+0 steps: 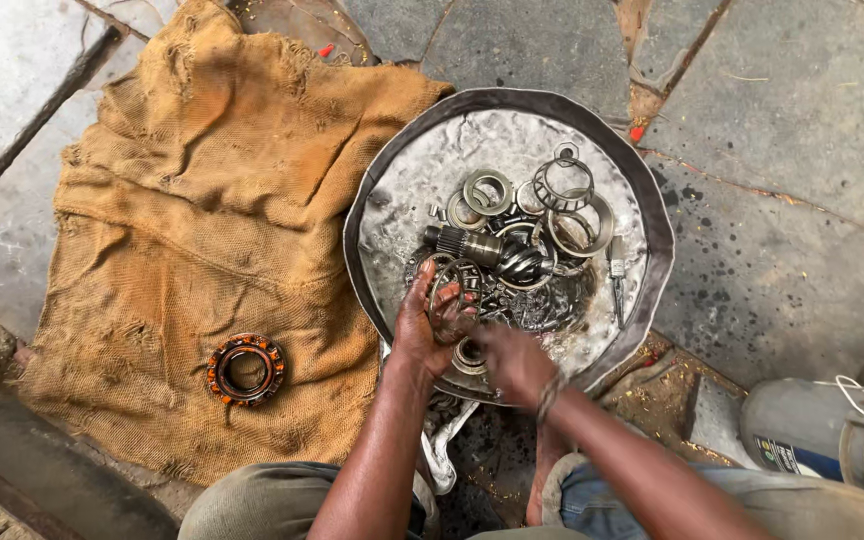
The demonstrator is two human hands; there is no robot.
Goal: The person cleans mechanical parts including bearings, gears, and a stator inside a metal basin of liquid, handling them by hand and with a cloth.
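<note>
Hands (422,330) (512,362) grip bearing cage (455,283) over pan (512,100).

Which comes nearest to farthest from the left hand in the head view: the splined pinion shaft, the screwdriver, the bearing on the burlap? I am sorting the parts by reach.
Measured from the left hand:
1. Splined pinion shaft, in the pan just above the hand.
2. Bearing, on the burlap, to the left.
3. Screwdriver, at the pan's right side; nearly level with the bearing, a close call.

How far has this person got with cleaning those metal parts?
One bearing already lies apart on the burlap cloth. The left hand holds a cage ring over the metal basin, with the right hand beside it. A gear shaft and several rings remain in the basin.
</note>
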